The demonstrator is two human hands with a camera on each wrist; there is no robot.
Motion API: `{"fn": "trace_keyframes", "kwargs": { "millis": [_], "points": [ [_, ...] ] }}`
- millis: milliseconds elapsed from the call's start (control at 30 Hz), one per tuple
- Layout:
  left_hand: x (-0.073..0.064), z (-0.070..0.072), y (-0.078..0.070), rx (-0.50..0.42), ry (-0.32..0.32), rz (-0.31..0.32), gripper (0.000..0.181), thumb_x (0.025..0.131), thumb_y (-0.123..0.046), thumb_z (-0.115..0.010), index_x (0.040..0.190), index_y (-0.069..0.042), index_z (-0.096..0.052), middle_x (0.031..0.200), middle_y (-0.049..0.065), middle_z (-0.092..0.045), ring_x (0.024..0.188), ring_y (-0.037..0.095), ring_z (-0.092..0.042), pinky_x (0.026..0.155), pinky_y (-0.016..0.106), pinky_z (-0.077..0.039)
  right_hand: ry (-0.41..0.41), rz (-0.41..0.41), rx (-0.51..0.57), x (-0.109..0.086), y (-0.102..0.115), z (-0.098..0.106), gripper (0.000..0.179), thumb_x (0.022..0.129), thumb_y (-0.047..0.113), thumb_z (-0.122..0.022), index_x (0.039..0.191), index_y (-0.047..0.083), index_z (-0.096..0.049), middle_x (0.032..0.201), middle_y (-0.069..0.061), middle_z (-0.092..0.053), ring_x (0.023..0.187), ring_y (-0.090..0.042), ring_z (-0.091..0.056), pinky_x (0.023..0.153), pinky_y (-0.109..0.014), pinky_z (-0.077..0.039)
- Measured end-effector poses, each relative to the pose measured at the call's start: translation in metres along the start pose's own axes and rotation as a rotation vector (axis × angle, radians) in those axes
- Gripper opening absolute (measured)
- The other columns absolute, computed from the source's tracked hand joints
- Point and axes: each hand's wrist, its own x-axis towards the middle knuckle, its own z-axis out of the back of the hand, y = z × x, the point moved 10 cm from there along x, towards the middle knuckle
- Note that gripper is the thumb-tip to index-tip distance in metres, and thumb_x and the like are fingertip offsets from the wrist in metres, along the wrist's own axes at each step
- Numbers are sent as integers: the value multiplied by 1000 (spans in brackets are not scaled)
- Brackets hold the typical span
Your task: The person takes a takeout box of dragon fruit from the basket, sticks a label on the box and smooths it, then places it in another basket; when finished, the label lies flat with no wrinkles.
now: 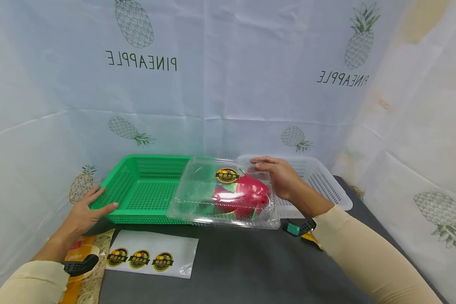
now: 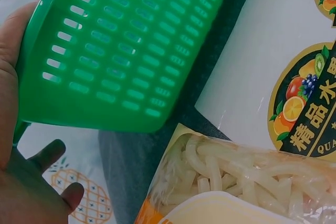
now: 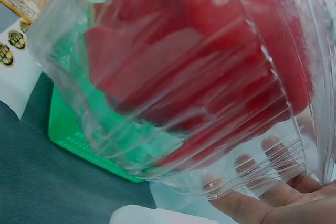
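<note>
My right hand [image 1: 279, 175] grips the right side of a clear plastic fruit box [image 1: 197, 202], raised and tilted in front of the baskets. Inside lies a red dragon fruit [image 1: 247, 190] with green-tipped scales. A black and gold fruit sticker [image 1: 227, 175] is on the lid. In the right wrist view, fingers [image 3: 247, 203] reach under the box's ribbed edge. My left hand [image 1: 84, 213] is at the left end of the green basket [image 1: 148, 219], thumb and fingers spread; the left wrist view shows it touching the rim [image 2: 31, 51].
A white basket [image 1: 327, 183] stands behind the right hand. In front of the green basket lies a white sheet [image 1: 156, 240] with three fruit stickers. An orange and clear food bag [image 1: 87, 270] is under the left forearm. A yellow packet [image 1: 310, 240] lies partly hidden by the right wrist.
</note>
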Motion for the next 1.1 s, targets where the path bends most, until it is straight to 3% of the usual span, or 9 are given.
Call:
{"fn": "trace_keyframes", "kwargs": {
  "millis": [233, 567, 900, 1100],
  "points": [
    [1, 2, 0, 13, -11, 12, 84, 95, -36, -62, 153, 1, -14, 158, 19, 5, 137, 52, 8, 92, 77, -12, -18, 8, 22, 27, 2, -8, 37, 95, 15, -59, 129, 1, -58, 122, -14, -51, 109, -29, -55, 81, -47, -52],
    [2, 3, 0, 4, -16, 8, 84, 95, -36, -63, 153, 0, -14, 158, 20, 4, 137, 52, 8, 93, 77, -11, 32, 2, 13, 64, -1, -34, 43, 95, 16, -62, 134, 1, -55, 122, -17, -57, 114, -34, -55, 81, -48, -52],
    [1, 0, 4, -20, -3, 44, 86, 94, -39, -63, 154, -4, -12, 158, 19, 7, 137, 51, 9, 93, 76, -12, 34, 5, -34, 92, -11, -55, 39, 96, 12, -58, 133, 0, -56, 122, -19, -59, 105, -29, -59, 66, -35, -55],
    [1, 0, 2, -2, -12, 31, 85, 95, -38, -62, 154, -2, -13, 158, 20, 6, 137, 52, 7, 93, 76, -13, 5, -3, -80, 109, -19, -61, 36, 95, 12, -60, 130, 2, -60, 118, -16, -61, 108, -30, -57, 77, -44, -52]
  ]
}}
